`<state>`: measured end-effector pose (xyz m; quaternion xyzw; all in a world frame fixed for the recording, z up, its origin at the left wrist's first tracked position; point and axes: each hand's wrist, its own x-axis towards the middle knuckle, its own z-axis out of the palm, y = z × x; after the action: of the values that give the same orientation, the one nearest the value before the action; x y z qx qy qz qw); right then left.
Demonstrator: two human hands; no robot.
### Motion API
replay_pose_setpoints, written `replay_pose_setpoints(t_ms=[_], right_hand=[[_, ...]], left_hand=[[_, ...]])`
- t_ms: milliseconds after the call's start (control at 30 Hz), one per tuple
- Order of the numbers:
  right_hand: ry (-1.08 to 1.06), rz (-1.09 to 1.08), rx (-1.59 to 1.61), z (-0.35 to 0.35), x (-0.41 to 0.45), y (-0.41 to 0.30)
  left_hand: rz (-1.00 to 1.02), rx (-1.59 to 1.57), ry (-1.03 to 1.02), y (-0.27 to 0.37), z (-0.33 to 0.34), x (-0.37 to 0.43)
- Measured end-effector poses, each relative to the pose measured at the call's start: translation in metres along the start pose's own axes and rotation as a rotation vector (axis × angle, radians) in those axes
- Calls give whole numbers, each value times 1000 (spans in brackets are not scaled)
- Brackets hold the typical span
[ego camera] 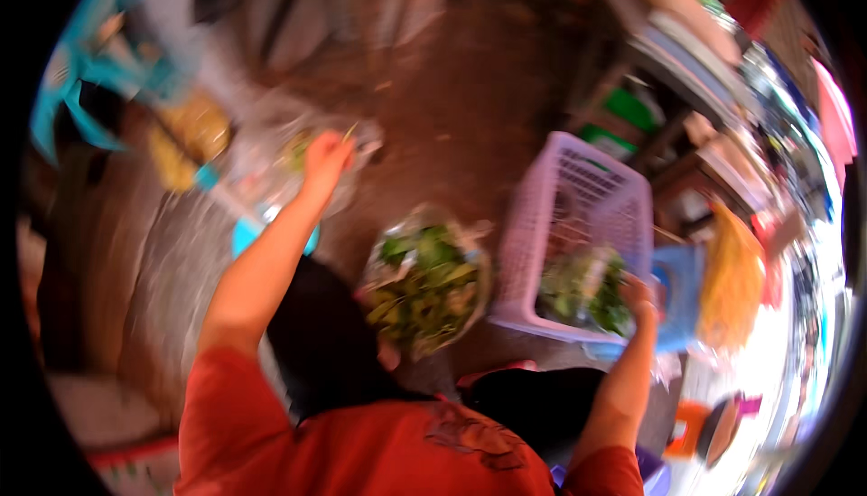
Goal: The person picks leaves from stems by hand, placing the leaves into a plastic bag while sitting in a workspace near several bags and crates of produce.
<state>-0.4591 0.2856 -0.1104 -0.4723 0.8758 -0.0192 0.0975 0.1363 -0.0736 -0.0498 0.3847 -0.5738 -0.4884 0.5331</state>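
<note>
My left hand is raised over a clear plastic bag at the left, its fingers closed on a thin yellow-green stem. My right hand is at the near right part of a lilac plastic basket, against green leaves in clear plastic; blur hides whether the fingers grip them. Between my arms, an opened clear bag of green leaves stands on the floor in front of me.
A yellow-filled bag lies at the left beside teal straps. Right of the basket are a blue plastic container and a yellow plastic bag. Wooden shelving stands at the upper right, and an orange container at the lower right.
</note>
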Motion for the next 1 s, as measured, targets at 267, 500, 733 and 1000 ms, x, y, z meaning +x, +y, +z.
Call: replay_pose_setpoints(t_ms=[267,500,733,1000], right_hand=[[-47,-49,-250,-6,40,13],[-136,29,-165,-19,41,-10],[54,182,-44,-94,-9,-95],[419,48,286,-105,-29,-83]], left_hand=[[-129,591,185,-85,-144,73],[89,731,-551,-10,37,-23],[-109,1012,-1105,-82,134,-135],[-192,751,-930,-73,141,-126]])
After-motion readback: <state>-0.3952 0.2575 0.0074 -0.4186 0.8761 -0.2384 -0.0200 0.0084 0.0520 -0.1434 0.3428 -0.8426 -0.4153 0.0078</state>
